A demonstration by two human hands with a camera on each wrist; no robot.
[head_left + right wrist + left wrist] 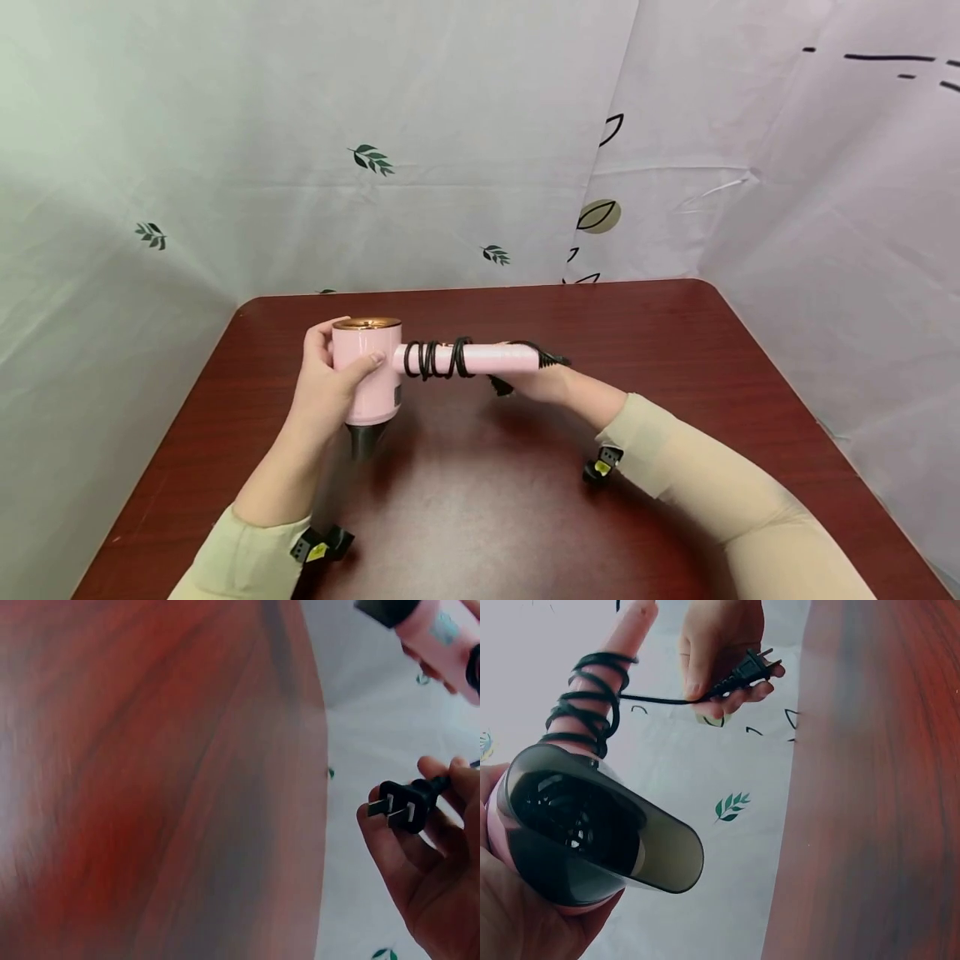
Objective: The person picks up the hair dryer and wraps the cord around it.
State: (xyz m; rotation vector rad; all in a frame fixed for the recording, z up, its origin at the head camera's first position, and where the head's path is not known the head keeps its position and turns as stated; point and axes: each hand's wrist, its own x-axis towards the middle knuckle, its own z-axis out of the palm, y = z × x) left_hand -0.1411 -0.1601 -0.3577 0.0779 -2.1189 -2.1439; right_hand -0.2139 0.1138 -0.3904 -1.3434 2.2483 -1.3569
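A pink hair dryer [366, 392] is held up above the table by my left hand [318, 390], which grips its barrel with the thumb across the near side. The gold-rimmed end faces up, and the dark translucent nozzle [673, 856] points down. Its handle [504, 359] extends to the right, with several turns of black cord [426, 360] wound around it. Behind the handle, partly hidden in the head view, my right hand [450, 862] pinches the cord's end by the two-pin plug [409, 804]. A short length of cord [656, 700] runs from the coils to that hand.
Beneath both hands lies a dark red-brown wooden table [480, 517] with rounded far corners. A pale cloth with leaf prints [450, 100] hangs behind it and along the sides. Each wrist wears a small black device [602, 465] near the sleeve cuff.
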